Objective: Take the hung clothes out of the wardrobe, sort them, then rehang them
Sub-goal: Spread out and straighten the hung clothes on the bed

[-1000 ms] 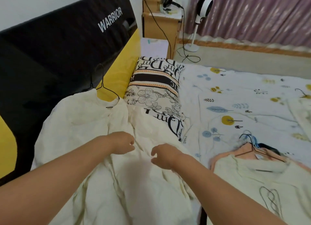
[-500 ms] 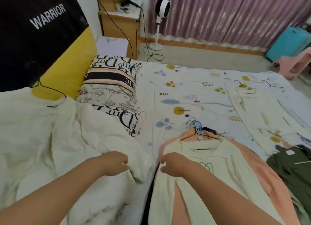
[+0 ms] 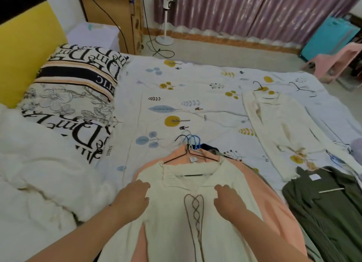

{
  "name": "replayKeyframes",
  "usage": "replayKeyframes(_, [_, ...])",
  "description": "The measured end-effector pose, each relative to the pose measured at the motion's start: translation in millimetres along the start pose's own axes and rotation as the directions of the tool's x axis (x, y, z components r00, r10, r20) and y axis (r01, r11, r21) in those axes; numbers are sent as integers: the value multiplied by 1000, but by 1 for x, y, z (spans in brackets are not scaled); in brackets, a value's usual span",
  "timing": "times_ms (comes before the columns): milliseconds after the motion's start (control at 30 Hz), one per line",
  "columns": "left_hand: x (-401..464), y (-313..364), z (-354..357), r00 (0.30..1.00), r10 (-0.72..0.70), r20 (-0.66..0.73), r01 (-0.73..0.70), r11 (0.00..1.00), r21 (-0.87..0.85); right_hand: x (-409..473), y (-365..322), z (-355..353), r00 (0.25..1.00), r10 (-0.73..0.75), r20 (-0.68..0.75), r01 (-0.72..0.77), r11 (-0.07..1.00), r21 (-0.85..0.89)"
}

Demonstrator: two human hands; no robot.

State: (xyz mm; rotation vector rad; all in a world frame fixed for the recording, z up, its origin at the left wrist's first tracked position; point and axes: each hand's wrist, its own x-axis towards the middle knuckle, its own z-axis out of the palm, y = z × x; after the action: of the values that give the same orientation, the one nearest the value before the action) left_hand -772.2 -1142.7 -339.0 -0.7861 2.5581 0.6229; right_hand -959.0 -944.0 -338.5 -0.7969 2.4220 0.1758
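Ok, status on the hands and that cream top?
Left hand and right hand curled on cream top. Top lies over peach garment, on hanger. Nothing blocking.

Both hands, left hand (image 3: 133, 198) and right hand (image 3: 228, 200), rest on the cream lace-up top (image 3: 172, 222), flanking its brown lacing (image 3: 195, 208); olive garment (image 3: 329, 208) lies right of it.

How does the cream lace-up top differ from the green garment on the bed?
The cream top is pale with brown lacing down its front; the green garment is dark olive and unlaced. The cream top lies on a peach garment with both hands on it; the green garment lies untouched. Both are on hangers.
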Motion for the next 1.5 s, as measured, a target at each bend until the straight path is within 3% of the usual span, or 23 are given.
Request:
replayKeyframes(233, [81,24,46,983,-155,-99,160,986,52,86,58,8,985,67,-162,-63,998,31])
replayKeyframes(400, [125,26,69,961,-198,-194,215,974,70,139,67,16,957,36,-287,-13,997,82])
replayKeyframes(533, [155,18,76,954,-257,-153,267,962,52,162,67,22,962,28,-273,-34,999,-17])
replayKeyframes(667, [167,17,76,929,-232,-289,253,967,37,170,71,13,969,55,-240,-68,996,-49])
replayKeyframes(767, [160,23,67,931,-280,-233,293,956,22,166,74,10,979,11,-206,-24,998,-64])
replayKeyframes(867, [144,23,56,927,-215,-306,201,977,-78,153,75,7,974,-12,-225,5,999,-32])
replayKeyframes(1200, [62,50,-16,909,-71,-410,24,992,-120,56,84,-50,931,7,-366,53,987,154])
replayKeyframes(1500, [-32,73,-76,878,-4,-478,-78,985,-151,-62,80,-103,868,2,-497,80,986,144])
